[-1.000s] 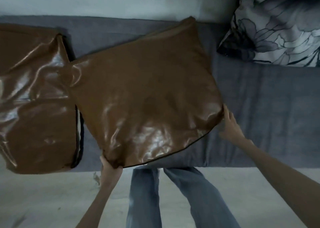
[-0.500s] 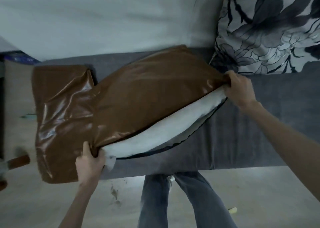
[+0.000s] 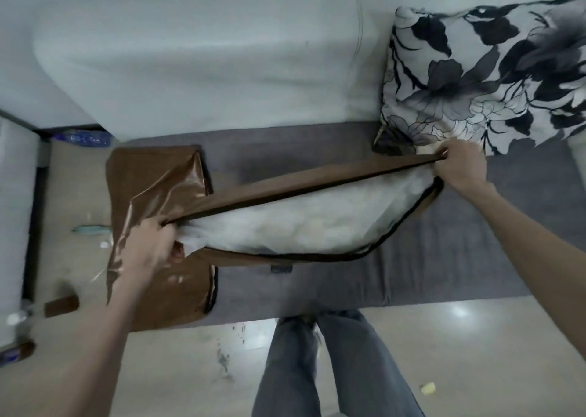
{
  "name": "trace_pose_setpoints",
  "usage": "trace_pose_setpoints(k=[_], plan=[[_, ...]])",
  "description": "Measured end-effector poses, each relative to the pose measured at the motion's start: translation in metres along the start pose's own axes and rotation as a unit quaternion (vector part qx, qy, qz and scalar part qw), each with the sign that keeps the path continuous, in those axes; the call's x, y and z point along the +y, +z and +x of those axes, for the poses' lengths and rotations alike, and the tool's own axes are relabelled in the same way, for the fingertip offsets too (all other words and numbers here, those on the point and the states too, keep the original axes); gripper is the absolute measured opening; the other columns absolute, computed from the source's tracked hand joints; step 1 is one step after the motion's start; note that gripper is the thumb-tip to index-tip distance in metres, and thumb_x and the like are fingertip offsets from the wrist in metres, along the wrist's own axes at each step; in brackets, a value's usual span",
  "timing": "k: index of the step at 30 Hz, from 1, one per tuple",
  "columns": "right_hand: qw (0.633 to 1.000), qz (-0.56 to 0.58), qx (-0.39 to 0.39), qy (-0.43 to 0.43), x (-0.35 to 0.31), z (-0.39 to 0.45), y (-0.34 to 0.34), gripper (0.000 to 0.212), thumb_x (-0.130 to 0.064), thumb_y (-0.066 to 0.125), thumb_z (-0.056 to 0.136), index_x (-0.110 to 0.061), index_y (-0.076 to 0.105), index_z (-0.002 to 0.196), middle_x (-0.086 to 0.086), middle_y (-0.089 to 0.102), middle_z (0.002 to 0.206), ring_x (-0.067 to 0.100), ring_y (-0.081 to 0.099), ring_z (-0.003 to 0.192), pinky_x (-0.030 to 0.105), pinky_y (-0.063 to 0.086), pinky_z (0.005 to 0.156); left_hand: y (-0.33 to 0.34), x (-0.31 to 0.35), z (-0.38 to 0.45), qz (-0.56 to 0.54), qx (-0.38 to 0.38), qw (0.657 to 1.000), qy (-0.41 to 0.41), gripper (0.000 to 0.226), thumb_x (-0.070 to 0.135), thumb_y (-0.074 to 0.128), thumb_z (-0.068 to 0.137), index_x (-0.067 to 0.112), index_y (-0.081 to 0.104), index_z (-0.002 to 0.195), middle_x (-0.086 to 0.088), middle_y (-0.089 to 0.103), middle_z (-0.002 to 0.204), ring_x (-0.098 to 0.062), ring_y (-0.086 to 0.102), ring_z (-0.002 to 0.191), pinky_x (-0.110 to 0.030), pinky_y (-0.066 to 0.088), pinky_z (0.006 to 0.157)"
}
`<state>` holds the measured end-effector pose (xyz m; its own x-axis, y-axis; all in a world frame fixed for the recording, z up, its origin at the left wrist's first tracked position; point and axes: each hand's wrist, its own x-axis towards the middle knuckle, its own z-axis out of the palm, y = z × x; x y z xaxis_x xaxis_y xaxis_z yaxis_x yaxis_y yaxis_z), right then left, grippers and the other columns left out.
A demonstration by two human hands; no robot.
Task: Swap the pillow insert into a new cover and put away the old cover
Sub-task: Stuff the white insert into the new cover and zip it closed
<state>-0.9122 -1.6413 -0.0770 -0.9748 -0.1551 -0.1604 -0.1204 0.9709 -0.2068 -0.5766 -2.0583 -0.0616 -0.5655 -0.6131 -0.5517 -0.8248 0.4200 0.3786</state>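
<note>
Pillow insert (image 3: 304,226), white and lumpy, sits in the middle of the frame on the grey sofa seat (image 3: 444,251), inside a brown cover (image 3: 285,191) whose long side gapes open toward the camera. Black zipper edging runs along both lips of the opening.

Left hand (image 3: 152,245), lower left of centre: fingers curled tight round the left end of the cover's upper lip, bunching the fabric. Right hand (image 3: 459,166), right of centre: fingers closed round the right end of the same lip, pinching it. The 2 hands are well apart, so the upper lip is pulled into a straight taut line while the lower lip sags onto the seat. Judged purpose: stretching the mouth wide so the insert can pass through without snagging.

Second brown cover (image 3: 158,289) lies flat at the left, glossy and creased, partly under the left hand and hanging over the seat's front edge. Cannot tell from this view which cover is old and which is new, nor whether the insert is going in or coming out.

Insert look: soft, uneven filling, thin white shell, ends tucked inside the cover's corners.

Floral pillow (image 3: 475,77) leans against the pale backrest (image 3: 190,51) at upper right, just beside the right hand.
</note>
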Motion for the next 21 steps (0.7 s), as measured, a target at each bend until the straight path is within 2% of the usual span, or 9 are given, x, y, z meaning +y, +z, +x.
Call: trace_pose_setpoints(k=[2,5,7,8,11,13,15,19,21], plan=[[0.998,0.014,-0.043,0.034,-0.011,-0.005,0.008,0.037,0.000,0.056,0.072,-0.006,0.067,0.107,0.028,0.061,0.109,0.044,0.055,0.106,0.043,0.047,0.090,0.014,-0.009,0.009,-0.060,0.013,0.995,-0.074,0.028,0.020,0.050,0.091,-0.001,0.065,0.102,-0.024,0.068,0.099,-0.036,0.066,0.077,-0.032,0.052,0.058],[0.996,-0.041,-0.070,0.022,-0.059,-0.044,0.031,0.053,-0.001,0.056,0.074,-0.004,0.050,0.127,0.026,0.041,0.134,0.045,0.035,0.127,0.053,0.030,0.108,0.039,-0.017,0.018,-0.077,0.000,0.991,-0.108,0.020,0.011,0.048,0.084,-0.004,0.061,0.085,-0.022,0.065,0.085,-0.042,0.065,0.080,-0.040,0.052,0.066],[0.984,0.001,-0.015,-0.179,-0.113,-0.095,0.056,0.053,0.004,0.055,0.068,-0.004,0.052,0.120,0.020,0.048,0.124,0.042,0.042,0.116,0.055,0.040,0.098,0.047,-0.015,0.021,-0.082,0.023,0.991,-0.101,0.018,0.014,0.048,0.084,-0.001,0.058,0.081,-0.018,0.062,0.081,-0.042,0.061,0.085,-0.036,0.042,0.067],[0.955,0.047,-0.030,-0.292,-0.142,-0.126,0.069,0.051,0.006,0.054,0.067,-0.005,0.055,0.116,0.017,0.053,0.116,0.038,0.048,0.106,0.052,0.047,0.088,0.049,-0.015,0.024,-0.087,0.039,0.991,-0.092,0.021,0.017,0.048,0.085,0.000,0.061,0.085,-0.017,0.063,0.084,-0.041,0.061,0.087,-0.035,0.040,0.067],[0.845,0.057,-0.189,-0.497,-0.212,-0.188,0.104,0.054,0.001,0.051,0.078,-0.014,0.050,0.130,0.005,0.054,0.124,0.026,0.050,0.113,0.038,0.046,0.094,0.044,-0.017,0.028,-0.081,0.072,0.992,-0.069,0.029,0.026,0.051,0.087,0.006,0.069,0.095,-0.016,0.070,0.092,-0.038,0.063,0.090,-0.036,0.048,0.073],[0.852,0.051,-0.210,-0.478,-0.244,-0.191,0.123,0.064,-0.001,0.045,0.083,-0.021,0.036,0.143,0.003,0.048,0.136,0.024,0.044,0.123,0.035,0.037,0.103,0.040,-0.021,0.030,-0.046,0.082,0.994,-0.051,0.029,0.028,0.053,0.086,0.008,0.069,0.099,-0.017,0.070,0.095,-0.039,0.064,0.092,-0.040,0.053,0.079],[0.865,0.050,-0.207,-0.455,-0.267,-0.187,0.137,0.070,-0.003,0.043,0.083,-0.026,0.029,0.147,0.004,0.044,0.141,0.028,0.047,0.118,0.038,0.041,0.097,0.037,-0.027,0.031,0.014,0.083,0.996,-0.034,0.029,0.028,0.054,0.084,0.008,0.069,0.101,-0.019,0.069,0.098,-0.042,0.063,0.094,-0.042,0.053,0.082],[0.848,-0.101,-0.235,-0.464,-0.290,-0.191,0.171,0.038,-0.016,0.042,0.086,-0.013,0.059,0.120,0.012,0.050,0.133,0.034,0.059,0.100,0.037,0.042,0.073,0.042,-0.032,0.034,0.083,0.092,0.992,0.019,0.023,0.022,0.055,0.079,0.010,0.069,0.092,-0.018,0.067,0.093,-0.042,0.063,0.089,-0.034,0.042,0.068],[0.844,-0.160,-0.284,-0.427,-0.302,-0.190,0.184,0.035,-0.021,0.040,0.089,-0.008,0.062,0.113,0.013,0.058,0.126,0.032,0.059,0.105,0.037,0.044,0.080,0.050,-0.031,0.030,0.113,0.095,0.988,0.050,0.023,0.021,0.054,0.078,0.011,0.069,0.093,-0.015,0.068,0.093,-0.040,0.063,0.089,-0.034,0.039,0.066]])
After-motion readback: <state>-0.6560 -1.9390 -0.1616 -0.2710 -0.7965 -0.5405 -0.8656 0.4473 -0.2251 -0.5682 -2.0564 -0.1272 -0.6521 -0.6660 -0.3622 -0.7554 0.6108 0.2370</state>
